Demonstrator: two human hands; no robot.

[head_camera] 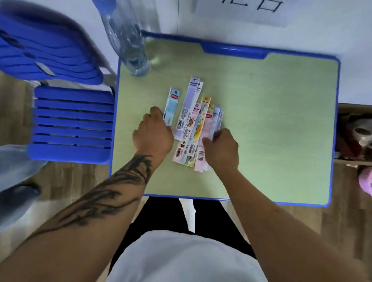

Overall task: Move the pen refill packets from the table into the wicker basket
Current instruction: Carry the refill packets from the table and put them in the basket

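Observation:
Several long pen refill packets (194, 128) lie fanned out side by side on the green table (271, 125), near its left middle. A pale blue packet (172, 105) lies apart at the left of the fan. My left hand (153, 133) has its fingers curled at the lower end of that blue packet and appears to pinch it. My right hand (222, 150) has curled fingers on the right side of the fan, pinching the pink and pale packets there. No wicker basket is in view.
A clear plastic water bottle (125, 29) stands at the table's far left corner. Blue slatted chairs (70, 123) stand left of the table. A cardboard box (363, 134) with oddments sits at the right. A paper sign (247, 3) hangs on the wall behind.

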